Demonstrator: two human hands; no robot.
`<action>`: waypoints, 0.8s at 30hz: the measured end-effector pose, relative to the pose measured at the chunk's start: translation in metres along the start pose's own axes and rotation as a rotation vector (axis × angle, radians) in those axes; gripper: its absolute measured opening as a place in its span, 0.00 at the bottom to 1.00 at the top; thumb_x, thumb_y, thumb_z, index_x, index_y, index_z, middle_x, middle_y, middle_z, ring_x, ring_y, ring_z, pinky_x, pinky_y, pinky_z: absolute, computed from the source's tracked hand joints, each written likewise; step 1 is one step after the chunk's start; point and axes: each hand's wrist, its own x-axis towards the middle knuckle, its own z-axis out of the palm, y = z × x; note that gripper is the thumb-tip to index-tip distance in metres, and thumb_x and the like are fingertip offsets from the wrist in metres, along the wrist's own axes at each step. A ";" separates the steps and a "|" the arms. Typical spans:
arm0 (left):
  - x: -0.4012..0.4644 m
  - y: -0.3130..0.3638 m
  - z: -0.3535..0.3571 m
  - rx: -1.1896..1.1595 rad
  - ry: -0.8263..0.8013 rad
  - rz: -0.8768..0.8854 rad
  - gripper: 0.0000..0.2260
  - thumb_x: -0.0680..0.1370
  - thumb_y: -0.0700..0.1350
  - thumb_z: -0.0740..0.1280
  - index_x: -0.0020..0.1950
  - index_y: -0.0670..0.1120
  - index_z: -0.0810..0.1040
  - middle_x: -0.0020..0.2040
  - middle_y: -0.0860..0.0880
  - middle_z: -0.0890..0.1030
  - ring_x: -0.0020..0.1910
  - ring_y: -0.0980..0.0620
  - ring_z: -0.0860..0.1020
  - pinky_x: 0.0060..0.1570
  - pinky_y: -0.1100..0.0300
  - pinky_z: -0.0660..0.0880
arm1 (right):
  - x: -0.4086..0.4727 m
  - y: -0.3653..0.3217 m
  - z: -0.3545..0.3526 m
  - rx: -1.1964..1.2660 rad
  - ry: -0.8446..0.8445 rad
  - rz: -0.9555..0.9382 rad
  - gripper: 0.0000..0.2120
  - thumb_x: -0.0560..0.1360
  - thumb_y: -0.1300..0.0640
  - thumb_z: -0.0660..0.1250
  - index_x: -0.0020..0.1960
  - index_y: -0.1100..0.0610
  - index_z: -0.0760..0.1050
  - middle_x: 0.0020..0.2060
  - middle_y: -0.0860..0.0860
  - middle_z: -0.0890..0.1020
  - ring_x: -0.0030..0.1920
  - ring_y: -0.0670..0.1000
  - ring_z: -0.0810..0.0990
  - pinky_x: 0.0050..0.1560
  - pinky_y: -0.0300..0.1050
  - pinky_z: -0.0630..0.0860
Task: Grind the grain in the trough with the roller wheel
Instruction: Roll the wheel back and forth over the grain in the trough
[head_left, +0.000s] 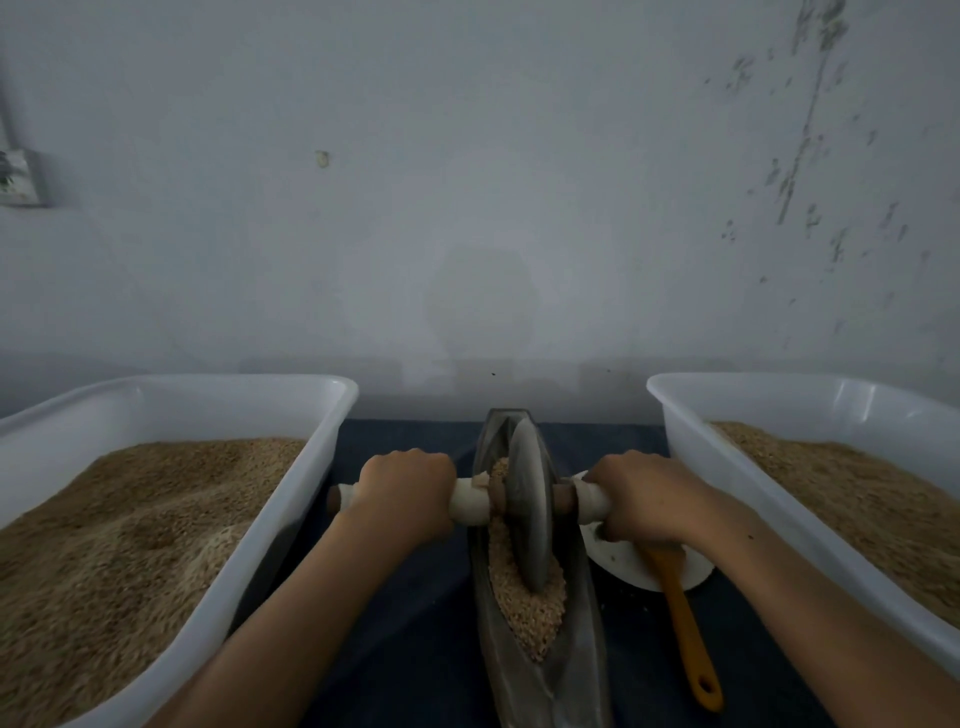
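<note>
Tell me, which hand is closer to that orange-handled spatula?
Right. The right hand grips the axle just above the spatula; the left hand grips the axle across the trough.

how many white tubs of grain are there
2: one white tub left of the trough, beside the left hand; one right of it, beside the right hand. Both run out of frame.

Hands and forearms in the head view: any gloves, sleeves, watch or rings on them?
None visible. The left hand and right hand are bare, without gloves. Both forearms are uncovered to the frame edge, with no sleeve, watch or bracelet. The fingers are too hidden to check for rings.
</note>
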 end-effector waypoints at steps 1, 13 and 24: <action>-0.001 -0.001 -0.001 0.000 -0.028 0.004 0.15 0.74 0.48 0.68 0.59 0.47 0.74 0.52 0.49 0.78 0.51 0.49 0.77 0.45 0.58 0.69 | -0.001 0.000 -0.002 0.006 -0.041 -0.002 0.14 0.72 0.53 0.69 0.58 0.51 0.76 0.49 0.51 0.81 0.49 0.51 0.80 0.49 0.46 0.77; -0.003 0.002 0.006 -0.066 0.207 -0.019 0.08 0.77 0.48 0.65 0.55 0.50 0.72 0.52 0.50 0.78 0.51 0.49 0.77 0.43 0.58 0.66 | 0.004 -0.002 0.013 0.024 0.321 0.038 0.04 0.75 0.57 0.62 0.43 0.49 0.72 0.42 0.48 0.80 0.44 0.51 0.79 0.41 0.44 0.72; -0.003 -0.002 0.000 -0.020 -0.001 0.035 0.14 0.75 0.49 0.67 0.59 0.48 0.74 0.52 0.49 0.79 0.50 0.50 0.78 0.44 0.59 0.69 | 0.004 0.004 0.000 0.042 -0.066 -0.006 0.10 0.71 0.54 0.70 0.51 0.50 0.75 0.41 0.47 0.77 0.42 0.48 0.78 0.38 0.40 0.70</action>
